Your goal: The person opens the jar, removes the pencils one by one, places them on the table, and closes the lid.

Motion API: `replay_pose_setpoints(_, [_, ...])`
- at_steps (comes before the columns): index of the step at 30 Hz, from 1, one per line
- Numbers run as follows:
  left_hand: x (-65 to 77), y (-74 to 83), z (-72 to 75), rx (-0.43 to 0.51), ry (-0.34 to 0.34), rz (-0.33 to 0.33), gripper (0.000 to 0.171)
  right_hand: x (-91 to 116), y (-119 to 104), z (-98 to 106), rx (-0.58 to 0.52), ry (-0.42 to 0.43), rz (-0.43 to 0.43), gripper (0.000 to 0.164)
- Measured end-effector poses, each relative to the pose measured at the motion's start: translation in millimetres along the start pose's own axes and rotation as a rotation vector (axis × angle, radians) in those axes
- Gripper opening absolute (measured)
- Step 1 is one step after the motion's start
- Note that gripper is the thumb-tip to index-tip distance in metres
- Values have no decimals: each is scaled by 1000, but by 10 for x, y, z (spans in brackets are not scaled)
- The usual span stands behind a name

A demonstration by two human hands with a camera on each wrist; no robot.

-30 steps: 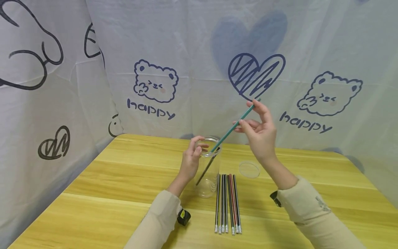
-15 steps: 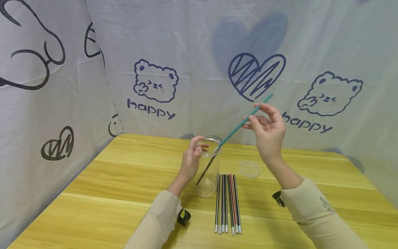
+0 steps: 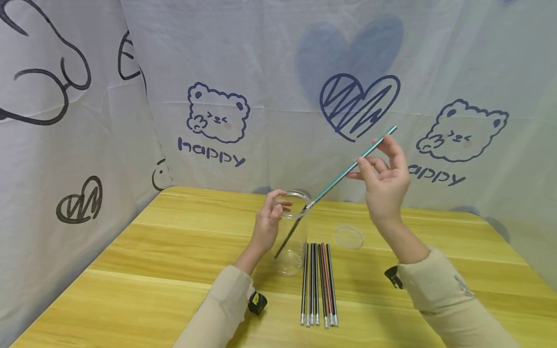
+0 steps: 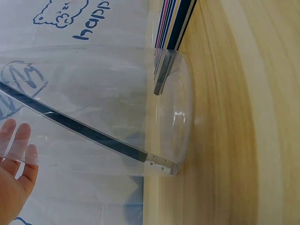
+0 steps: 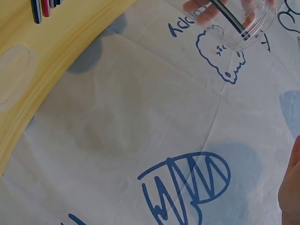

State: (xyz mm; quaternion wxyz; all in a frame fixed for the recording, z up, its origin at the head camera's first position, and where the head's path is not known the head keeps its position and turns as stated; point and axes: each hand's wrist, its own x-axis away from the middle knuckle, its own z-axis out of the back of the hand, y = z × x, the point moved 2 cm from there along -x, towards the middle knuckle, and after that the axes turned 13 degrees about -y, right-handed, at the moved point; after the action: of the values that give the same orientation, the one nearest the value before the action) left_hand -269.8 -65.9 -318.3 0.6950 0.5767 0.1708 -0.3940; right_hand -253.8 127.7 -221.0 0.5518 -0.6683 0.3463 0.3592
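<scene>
A clear plastic jar [image 3: 288, 265] stands upright on the table, and my left hand [image 3: 266, 223] holds it near the rim with thumb and fingers curled about it. Inside the jar a single dark pencil [image 3: 289, 236] leans diagonally; in the left wrist view its silver ferrule [image 4: 161, 164] rests at the bottom. Up to the right, my right hand [image 3: 387, 188] pinches a teal pencil [image 3: 337, 181] by its upper part. That pencil slants down, its silver lower end at the jar's right rim. Only an edge of the right hand shows in the right wrist view.
Several pencils [image 3: 319, 285], mostly dark with one red, lie in a row just right of the jar, eraser ends toward me. Behind them lies a clear round lid [image 3: 349, 237]. A printed white curtain [image 3: 270, 96] hangs behind the wooden table [image 3: 143, 270].
My right hand has moved right and slightly up, drawing the teal pencil's lower end from inside the jar mouth to its right rim. The left hand and the jar have stayed put.
</scene>
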Motion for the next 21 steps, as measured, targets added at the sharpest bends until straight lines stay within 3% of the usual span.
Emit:
replay_pose_setpoints(7, [1, -1, 3, -12, 1, 4, 76, 50, 25, 43, 81, -37, -20, 45])
replay_pose_setpoints(21, [-5, -20, -4, -3, 3, 3, 76, 250, 130, 161, 168, -138, -171, 43])
